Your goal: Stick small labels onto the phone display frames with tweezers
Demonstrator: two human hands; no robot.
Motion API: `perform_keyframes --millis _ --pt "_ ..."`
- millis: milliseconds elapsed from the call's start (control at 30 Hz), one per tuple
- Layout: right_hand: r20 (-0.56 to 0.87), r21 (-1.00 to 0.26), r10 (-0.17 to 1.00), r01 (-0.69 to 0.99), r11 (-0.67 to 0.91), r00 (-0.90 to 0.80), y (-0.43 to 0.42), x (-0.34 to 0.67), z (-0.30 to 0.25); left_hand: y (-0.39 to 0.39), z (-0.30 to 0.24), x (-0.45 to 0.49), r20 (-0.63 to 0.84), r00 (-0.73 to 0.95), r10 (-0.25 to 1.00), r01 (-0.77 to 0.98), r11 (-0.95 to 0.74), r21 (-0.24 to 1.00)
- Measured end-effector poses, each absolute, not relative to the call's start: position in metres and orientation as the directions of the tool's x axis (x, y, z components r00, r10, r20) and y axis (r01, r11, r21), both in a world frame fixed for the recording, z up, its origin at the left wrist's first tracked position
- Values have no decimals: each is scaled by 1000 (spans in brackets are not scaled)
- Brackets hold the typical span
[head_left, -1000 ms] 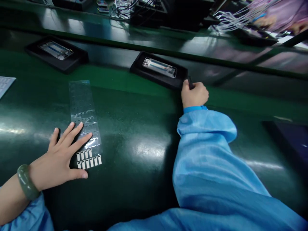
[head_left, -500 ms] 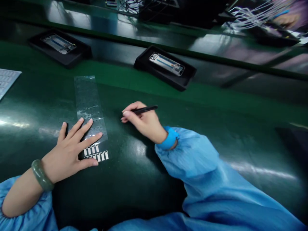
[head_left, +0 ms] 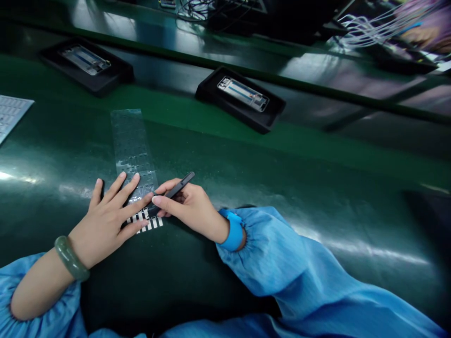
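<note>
Left hand: open, palm down, fingers spread across the near end of the strip, pinning it to the counter. Jade bracelet on that wrist.

Right hand: closed in a pen-style pinch on the black tweezers. The tail points up and away, and the tip points down towards the left fingertips. The tip is hidden where the two hands meet, so I cannot tell whether it touches anything.

Tabs: small white pieces in two short rows at the near end of the strip, partly under the left fingers and just beside the right thumb. The rest of the strip is clear film running away from the person and looks mostly bare.

Judgement on doing the pick well:
- Press the film beside the row, not on it, so the film cannot lift with the piece.
- Bring the tip in low at a tab's free edge.
- Take one tab only, with a light pinch, to avoid creasing it.
- Rest the right wrist on the counter for steadiness.

Further out:
- Two black trays, one ahead and one far left, each hold a framed part and sit well apart from the hands.
- A white sheet lies at the left edge.
- Cables and another person's blurred hand are at the top right.
</note>
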State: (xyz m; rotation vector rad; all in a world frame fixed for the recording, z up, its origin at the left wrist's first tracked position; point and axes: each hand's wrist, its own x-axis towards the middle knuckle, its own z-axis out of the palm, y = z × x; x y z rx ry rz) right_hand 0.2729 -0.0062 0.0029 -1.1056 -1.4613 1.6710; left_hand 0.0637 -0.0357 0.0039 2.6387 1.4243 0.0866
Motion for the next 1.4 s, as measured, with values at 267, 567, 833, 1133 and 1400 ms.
perform_keyframes --millis 267,567,833,1133,1400 --pt "-180 -978 893 173 -117 -413 -8 267 3 -36 1 64 -31 541 841 835 -532 137" --pt "-321 -931 855 -27 -363 -407 6 266 14 -34 -2 63 -24 542 840 834 -534 138" --pt "-211 -971 912 181 -155 -352 0 263 -8 -27 -9 61 -42 523 851 848 -515 125" --pt "-178 -972 934 206 -116 -311 3 257 -16 -17 -16 60 -107 516 850 852 -495 169" --pt "-181 -975 957 169 -145 -227 1 253 -18 -12 -16 67 -118 490 864 866 -465 185"
